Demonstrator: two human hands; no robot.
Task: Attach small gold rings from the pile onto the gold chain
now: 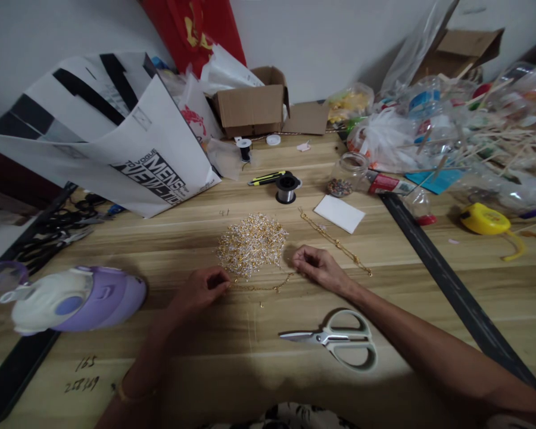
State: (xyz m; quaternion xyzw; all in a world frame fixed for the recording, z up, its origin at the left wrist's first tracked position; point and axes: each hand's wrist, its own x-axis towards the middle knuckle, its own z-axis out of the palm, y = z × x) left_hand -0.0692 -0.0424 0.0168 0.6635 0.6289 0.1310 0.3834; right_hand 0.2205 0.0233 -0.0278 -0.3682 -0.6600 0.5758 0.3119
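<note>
A thin gold chain (259,288) sags between my two hands, just in front of a heap of small gold and clear beaded pieces (252,243). My left hand (208,284) pinches its left end, thumb against fingers. At the other end, my right hand (315,266) is closed on the chain beside the heap. A second gold chain (335,241) lies on the wooden table beyond my right hand. Scissors with pale grey handles (330,336) rest nearer to me, blades pointing left. One tiny gold piece (261,304) lies below the held chain.
A purple and white bottle (100,298) lies at left, near dark-handled pliers (49,238). Behind the heap are a wire spool (286,189), a utility knife (267,177) and a white card (339,213). A yellow tape measure (485,218) and plastic clutter (433,119) occupy the right.
</note>
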